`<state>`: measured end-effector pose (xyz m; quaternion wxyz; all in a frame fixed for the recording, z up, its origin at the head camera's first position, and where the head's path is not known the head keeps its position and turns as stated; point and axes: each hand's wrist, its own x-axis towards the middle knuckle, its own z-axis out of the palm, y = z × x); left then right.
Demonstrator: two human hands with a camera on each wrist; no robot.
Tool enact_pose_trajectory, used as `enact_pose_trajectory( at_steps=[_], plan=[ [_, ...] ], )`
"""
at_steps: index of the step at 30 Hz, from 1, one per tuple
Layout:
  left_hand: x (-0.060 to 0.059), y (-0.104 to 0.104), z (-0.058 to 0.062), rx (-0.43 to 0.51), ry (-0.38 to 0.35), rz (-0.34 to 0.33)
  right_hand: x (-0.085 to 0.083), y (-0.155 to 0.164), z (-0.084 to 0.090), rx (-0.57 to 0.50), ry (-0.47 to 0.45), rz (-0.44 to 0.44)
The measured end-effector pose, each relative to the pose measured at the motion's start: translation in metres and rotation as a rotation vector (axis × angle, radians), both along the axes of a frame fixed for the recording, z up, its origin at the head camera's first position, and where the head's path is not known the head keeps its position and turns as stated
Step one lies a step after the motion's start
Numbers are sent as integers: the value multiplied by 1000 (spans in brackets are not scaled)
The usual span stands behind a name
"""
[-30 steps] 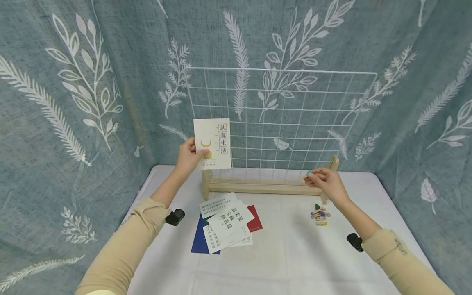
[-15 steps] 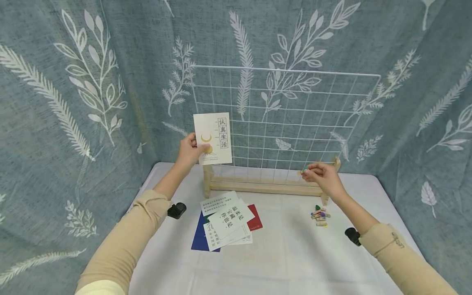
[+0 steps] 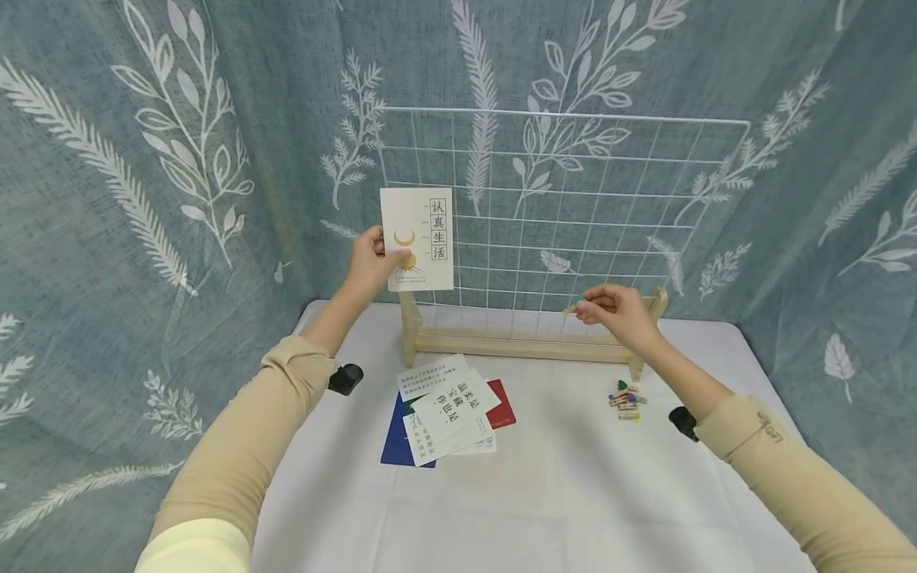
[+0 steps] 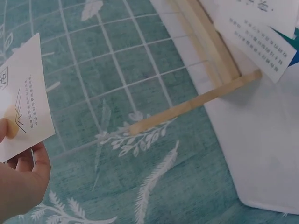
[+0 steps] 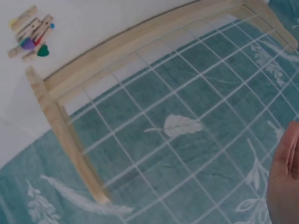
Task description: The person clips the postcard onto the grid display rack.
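Note:
My left hand (image 3: 368, 263) pinches a cream card (image 3: 419, 231) printed with a gold moon and black characters, thumb in front and fingers behind. The card stands upright before the left part of a white wire grid (image 3: 566, 191). In the left wrist view the same card (image 4: 28, 102) shows at the left edge. Lower right of the grid, my right hand (image 3: 618, 312) pinches a small wooden clothespin (image 3: 571, 307) with a green bit on it. The right wrist view shows only part of that hand (image 5: 285, 177); its clothespin is out of sight there.
A wooden stand (image 3: 516, 342) holds the grid upright on the white table (image 3: 544, 493). Several overlapping cards (image 3: 447, 410) lie in front of its left half. Several small clothespins (image 3: 627, 402) with coloured tops lie at the right. A patterned curtain (image 3: 272, 143) hangs behind.
The head view has shifted, so the whole scene sits higher. My right hand has moved left, towards the grid's middle, with the clothespin. The left hand keeps hold of the card, raised slightly.

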<state>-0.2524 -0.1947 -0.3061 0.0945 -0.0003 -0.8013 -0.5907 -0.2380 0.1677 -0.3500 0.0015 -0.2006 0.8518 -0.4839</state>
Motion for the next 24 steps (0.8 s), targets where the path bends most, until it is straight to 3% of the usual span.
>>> enact_pose_trajectory(
  at_steps=[9,18,24],
  plan=[
    [-6,0,18,-59,-9,20,0,-17,26,30,-5,32],
    [-11,-6,29,-128,28,27,-11,-36,52,106,93,46],
    [-15,-5,33,-166,6,17,-14,-44,61,117,138,51]
  ],
)
